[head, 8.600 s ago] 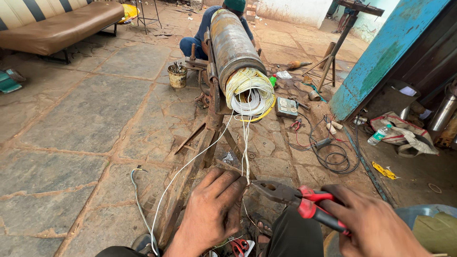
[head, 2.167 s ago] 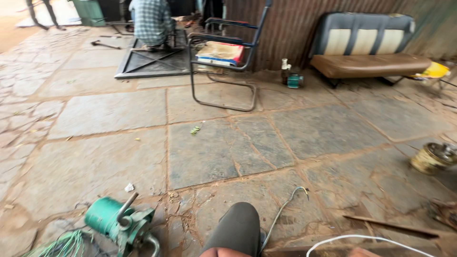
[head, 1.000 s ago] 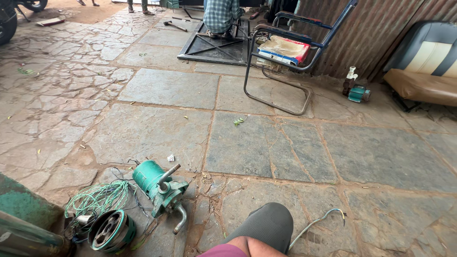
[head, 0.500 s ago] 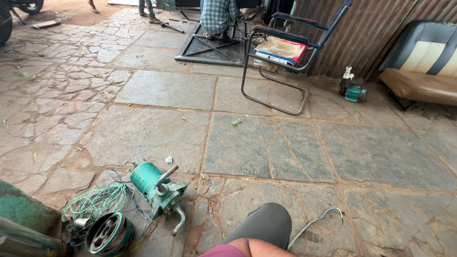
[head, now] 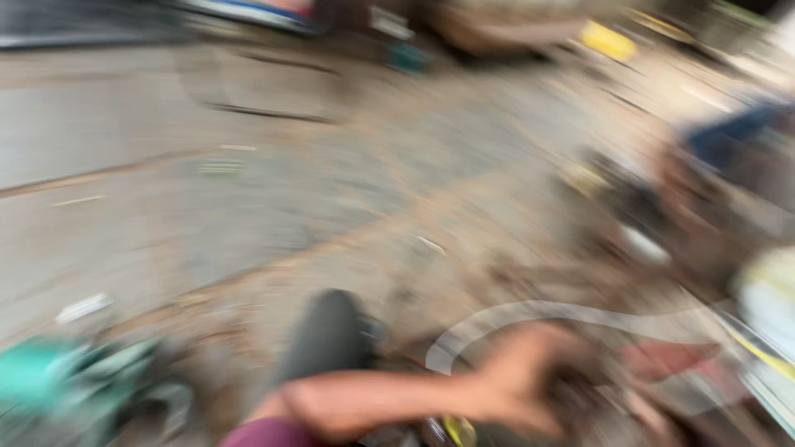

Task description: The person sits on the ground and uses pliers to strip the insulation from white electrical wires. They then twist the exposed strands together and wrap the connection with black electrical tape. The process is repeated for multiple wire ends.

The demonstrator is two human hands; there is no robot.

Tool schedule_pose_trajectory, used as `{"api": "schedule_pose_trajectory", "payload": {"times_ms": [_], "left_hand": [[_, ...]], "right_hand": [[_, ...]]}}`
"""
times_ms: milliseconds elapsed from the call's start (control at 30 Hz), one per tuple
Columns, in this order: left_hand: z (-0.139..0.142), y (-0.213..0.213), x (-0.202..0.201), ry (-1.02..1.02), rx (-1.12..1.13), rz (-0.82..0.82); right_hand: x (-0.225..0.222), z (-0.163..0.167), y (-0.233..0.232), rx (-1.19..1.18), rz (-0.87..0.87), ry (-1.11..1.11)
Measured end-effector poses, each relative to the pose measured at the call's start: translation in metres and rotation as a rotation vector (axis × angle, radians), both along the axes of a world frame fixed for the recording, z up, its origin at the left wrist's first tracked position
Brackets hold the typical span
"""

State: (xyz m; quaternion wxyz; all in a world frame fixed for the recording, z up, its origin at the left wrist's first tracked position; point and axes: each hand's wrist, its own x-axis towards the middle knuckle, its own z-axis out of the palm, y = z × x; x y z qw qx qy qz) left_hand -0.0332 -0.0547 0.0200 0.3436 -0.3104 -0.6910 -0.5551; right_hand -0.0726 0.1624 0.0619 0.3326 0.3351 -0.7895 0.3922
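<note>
The view is heavily smeared by motion. My left forearm reaches from the bottom centre toward the right, and my left hand (head: 542, 372) ends over a dark blurred mass; its fingers cannot be made out. A white wire (head: 530, 313) loops just above that hand. A red and skin-toned smear (head: 662, 372) lies to the right of it, perhaps my right hand with a red-handled tool, but I cannot tell. My dark-clad knee (head: 331, 335) sits left of the arm.
A green pump-like machine (head: 58, 381) lies at the lower left on the stone-slab floor (head: 248, 190). A pale yellow-white coil (head: 770, 302) shows at the right edge. Blurred furniture and a yellow object (head: 609, 37) line the far side.
The view has swung fast to the right, away from the chair and slabs. My left arm and the white wire have come into view; the green machine has slid to the lower-left corner.
</note>
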Motion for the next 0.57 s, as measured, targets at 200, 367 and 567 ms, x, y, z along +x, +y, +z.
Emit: {"api": "schedule_pose_trajectory", "payload": {"times_ms": [200,367,567], "left_hand": [[0.004,-0.012,0.003,-0.287,0.03,-0.149],[0.011,-0.014,0.0,-0.63,0.063,-0.45],[0.004,-0.054,0.035,-0.228,0.036,-0.384]], "right_hand": [[0.016,-0.048,-0.012,-0.478,0.26,-0.465],[0.018,-0.041,-0.021,-0.506,0.407,-0.52],[0.031,-0.001,-0.008,-0.341,0.531,-0.473]]}}
